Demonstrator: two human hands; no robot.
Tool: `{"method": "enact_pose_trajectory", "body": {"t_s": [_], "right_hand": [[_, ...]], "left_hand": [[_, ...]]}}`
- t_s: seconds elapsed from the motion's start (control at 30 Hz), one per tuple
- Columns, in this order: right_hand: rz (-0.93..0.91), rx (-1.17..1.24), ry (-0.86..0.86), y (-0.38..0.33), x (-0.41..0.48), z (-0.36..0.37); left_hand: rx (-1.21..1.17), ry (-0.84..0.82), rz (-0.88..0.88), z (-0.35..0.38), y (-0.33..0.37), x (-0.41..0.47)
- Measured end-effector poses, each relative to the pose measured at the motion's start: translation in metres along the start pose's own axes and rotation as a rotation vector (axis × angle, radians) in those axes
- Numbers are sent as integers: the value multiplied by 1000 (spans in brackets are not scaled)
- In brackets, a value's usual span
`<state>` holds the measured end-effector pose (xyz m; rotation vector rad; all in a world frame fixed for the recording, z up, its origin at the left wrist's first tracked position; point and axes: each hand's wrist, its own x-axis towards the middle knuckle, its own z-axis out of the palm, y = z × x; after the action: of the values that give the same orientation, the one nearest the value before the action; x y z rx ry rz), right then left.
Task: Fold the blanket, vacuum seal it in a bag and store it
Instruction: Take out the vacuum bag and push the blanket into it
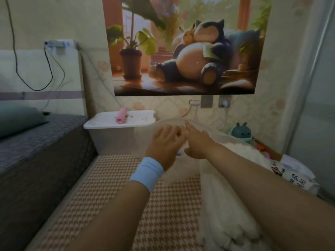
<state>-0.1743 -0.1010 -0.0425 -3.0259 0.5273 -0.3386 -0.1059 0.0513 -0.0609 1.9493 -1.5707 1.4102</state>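
Clear vacuum bag (213, 131) holds blanket (226, 223) at 4 o'clock; left hand (164, 143) pinches its mouth, right hand (196, 144) grip unclear. Probably zip-sealing next.

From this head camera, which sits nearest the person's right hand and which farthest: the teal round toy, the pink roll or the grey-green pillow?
1. Teal round toy with ears: just to the right of the right hand, near the wall.
2. Pink roll: off to the left, lying on the white plastic box lid.
3. Grey-green pillow: far left, on the grey bed.
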Motion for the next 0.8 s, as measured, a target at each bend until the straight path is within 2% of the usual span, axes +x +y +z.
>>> {"method": "enact_pose_trajectory", "body": {"t_s": [0.03,0.07,0.13,0.17,0.3,0.4,0.5,0.67,0.8], "right_hand": [[-18,-47,-31,0,9,6],[-24,-70,-45,0,16,11],[3,-67,-41,3,30,22],[20,-67,-44,5,35,26],[15,-79,-96,14,44,46],[-25,-92,-127,18,45,68],[-51,-85,-183,21,42,81],[-91,-171,-316,16,35,83],[-12,-128,-253,-6,18,68]], "left_hand": [[-68,-112,67,9,7,-7],[-153,-290,64,19,11,-13],[-226,-770,-94,43,11,-28],[-198,-933,-140,53,10,-34],[-90,-1230,-169,91,8,-49],[-93,-1282,-171,109,7,-56],[-126,-1203,-233,105,-1,-50],[-211,-975,-440,71,-45,-41],[-251,-923,-659,22,-86,-56]]}}
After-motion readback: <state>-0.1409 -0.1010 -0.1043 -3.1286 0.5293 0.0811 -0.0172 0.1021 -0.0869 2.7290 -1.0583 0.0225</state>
